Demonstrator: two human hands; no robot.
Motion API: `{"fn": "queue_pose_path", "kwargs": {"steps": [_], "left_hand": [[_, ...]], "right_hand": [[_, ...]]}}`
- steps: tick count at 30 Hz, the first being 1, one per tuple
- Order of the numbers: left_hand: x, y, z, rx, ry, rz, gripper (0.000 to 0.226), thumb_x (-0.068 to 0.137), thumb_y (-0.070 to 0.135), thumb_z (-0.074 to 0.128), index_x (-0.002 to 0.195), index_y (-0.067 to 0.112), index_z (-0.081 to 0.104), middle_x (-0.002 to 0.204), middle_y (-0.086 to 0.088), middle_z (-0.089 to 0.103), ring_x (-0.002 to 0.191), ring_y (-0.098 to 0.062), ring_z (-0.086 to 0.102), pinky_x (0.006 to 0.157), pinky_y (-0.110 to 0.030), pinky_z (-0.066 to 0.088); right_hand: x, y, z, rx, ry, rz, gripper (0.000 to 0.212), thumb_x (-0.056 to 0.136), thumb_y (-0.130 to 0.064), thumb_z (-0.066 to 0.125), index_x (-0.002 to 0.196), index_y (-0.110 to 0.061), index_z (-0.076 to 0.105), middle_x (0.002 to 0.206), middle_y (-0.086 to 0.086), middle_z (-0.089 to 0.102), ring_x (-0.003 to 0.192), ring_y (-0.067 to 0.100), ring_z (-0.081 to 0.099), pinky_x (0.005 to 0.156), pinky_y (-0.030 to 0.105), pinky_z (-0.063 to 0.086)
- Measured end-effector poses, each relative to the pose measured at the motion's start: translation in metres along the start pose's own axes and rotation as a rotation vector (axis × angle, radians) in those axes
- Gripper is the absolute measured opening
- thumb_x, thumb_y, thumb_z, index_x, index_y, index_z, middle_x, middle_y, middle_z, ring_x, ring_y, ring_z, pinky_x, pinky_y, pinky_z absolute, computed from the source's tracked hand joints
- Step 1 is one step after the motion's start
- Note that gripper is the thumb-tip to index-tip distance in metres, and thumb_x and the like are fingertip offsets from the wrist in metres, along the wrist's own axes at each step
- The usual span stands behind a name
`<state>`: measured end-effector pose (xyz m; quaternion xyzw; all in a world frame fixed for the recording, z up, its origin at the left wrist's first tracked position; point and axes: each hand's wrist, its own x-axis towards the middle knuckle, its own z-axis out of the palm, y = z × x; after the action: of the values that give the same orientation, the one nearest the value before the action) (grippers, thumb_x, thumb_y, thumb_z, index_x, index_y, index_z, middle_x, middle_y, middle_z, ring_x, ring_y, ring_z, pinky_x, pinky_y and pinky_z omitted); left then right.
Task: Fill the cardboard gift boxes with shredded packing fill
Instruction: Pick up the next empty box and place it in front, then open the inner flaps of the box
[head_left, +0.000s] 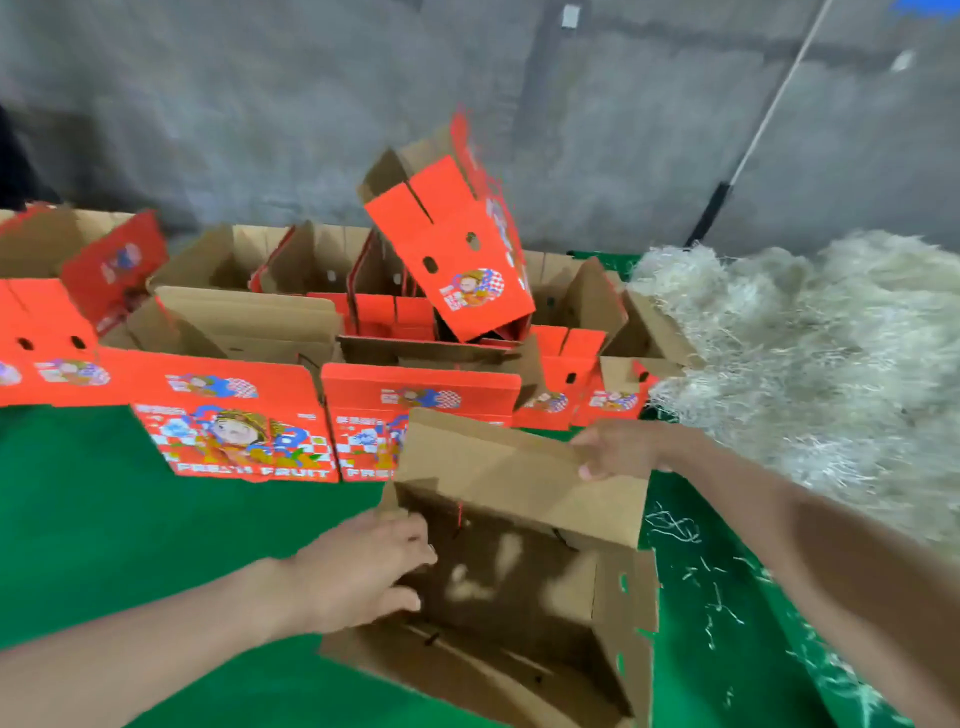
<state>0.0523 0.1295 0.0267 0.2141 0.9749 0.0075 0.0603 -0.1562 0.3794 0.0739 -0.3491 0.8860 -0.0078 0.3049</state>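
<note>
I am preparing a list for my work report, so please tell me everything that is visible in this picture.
open box: one, brown inside, front centre
red printed boxes: many, exact count unclear, red, in rows behind it
tilted red box: one, red, above the back row
shredded fill: one large pile, pale, right side
table: one, green, under everything
loose strands: several, pale, table, right side
pole: one, white and black, against the grey wall
left hand: one, on the open box's left wall, fingers curled over it
right hand: one, pinching its far flap
</note>
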Motion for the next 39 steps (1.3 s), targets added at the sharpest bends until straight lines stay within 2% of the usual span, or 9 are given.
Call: {"fn": "queue_pose_path", "kwargs": {"steps": [5,11,15,19,22,24,27,32,39], "left_hand": [[0.084,0.055,0.004,-0.361,0.237,-0.426,0.071,0.079,0.032,0.069,0.139,0.027,0.032,0.148,-0.003,0.016,0.131,-0.025,0.031,0.107,-0.034,0.027],[0.132,0.070,0.010,-0.836,0.101,-0.660,0.053,0.083,-0.004,0.048,0.129,0.022,0.046,0.089,-0.002,0.059,0.058,-0.011,0.055,0.046,-0.014,0.040],[0.114,0.066,0.014,-1.190,-0.004,-0.896,0.043,0.081,-0.015,0.046,0.114,0.012,0.053,0.107,-0.015,0.048,0.081,-0.022,0.050,0.057,-0.030,0.048],[0.096,0.084,0.010,-1.026,-0.131,-0.990,0.042,0.078,-0.013,0.053,0.114,0.010,0.053,0.114,-0.013,0.047,0.077,-0.017,0.053,0.045,-0.019,0.046],[0.096,0.091,0.008,-0.626,-0.167,-0.927,0.084,0.073,0.005,0.070,0.143,0.009,0.025,0.115,-0.005,0.046,0.089,-0.014,0.054,0.070,-0.025,0.050],[0.105,0.096,0.011,-0.255,-0.109,-0.851,0.109,0.068,0.023,0.076,0.149,0.015,0.002,0.138,-0.008,0.038,0.120,-0.025,0.045,0.101,-0.039,0.035],[0.127,0.101,0.013,-0.375,0.071,-0.838,0.104,0.068,0.027,0.075,0.148,0.017,0.010,0.107,-0.003,0.060,0.103,-0.023,0.054,0.101,-0.037,0.032],[0.125,0.106,0.030,-0.585,0.338,-0.863,0.030,0.070,0.018,0.075,0.089,0.022,0.052,0.079,0.010,0.055,0.084,-0.018,0.057,0.060,-0.021,0.035],[0.107,0.117,0.032,-0.535,0.327,-0.621,0.040,0.081,0.017,0.068,0.069,0.034,0.033,0.064,0.011,0.051,0.062,-0.002,0.049,0.052,-0.016,0.031]], "right_hand": [[-0.050,0.080,0.013,0.051,-0.029,0.099,0.025,0.091,-0.020,0.054,0.074,-0.039,0.052,0.071,-0.017,0.054,0.064,-0.001,0.049,0.059,0.020,0.034],[-0.052,0.145,0.040,0.017,0.110,0.098,0.034,0.088,-0.022,0.057,0.060,-0.033,0.041,0.065,-0.014,0.042,0.059,0.000,0.040,0.054,0.019,0.027],[-0.051,0.166,0.052,0.062,0.070,0.028,0.036,0.088,-0.025,0.058,0.056,-0.027,0.043,0.059,-0.011,0.043,0.055,0.001,0.041,0.052,0.019,0.027],[-0.050,0.155,0.051,0.158,-0.091,-0.014,0.047,0.087,-0.057,0.050,0.059,-0.020,0.049,0.060,-0.007,0.049,0.050,0.001,0.043,0.059,0.025,0.033],[-0.042,0.129,0.039,0.310,-0.265,0.055,0.087,0.071,-0.085,0.031,0.117,-0.017,0.062,0.132,0.012,0.053,0.119,0.027,0.053,0.102,0.043,0.040],[-0.032,0.103,0.035,0.444,-0.319,0.057,0.080,0.081,-0.076,0.028,0.126,-0.016,0.057,0.140,0.019,0.044,0.125,0.038,0.045,0.105,0.044,0.038],[-0.012,0.065,0.039,0.486,-0.344,0.052,0.064,0.093,-0.060,0.031,0.141,-0.018,0.036,0.147,0.001,0.036,0.132,0.025,0.037,0.104,0.035,0.032],[0.009,0.042,0.048,0.502,-0.504,0.039,0.036,0.095,-0.050,0.040,0.113,-0.026,0.061,0.116,-0.006,0.062,0.101,0.016,0.062,0.076,0.027,0.051],[0.026,0.011,0.070,0.384,-0.651,0.048,0.014,0.093,-0.014,0.052,0.095,-0.008,0.064,0.085,0.007,0.070,0.070,0.019,0.068,0.064,0.028,0.057]]}}
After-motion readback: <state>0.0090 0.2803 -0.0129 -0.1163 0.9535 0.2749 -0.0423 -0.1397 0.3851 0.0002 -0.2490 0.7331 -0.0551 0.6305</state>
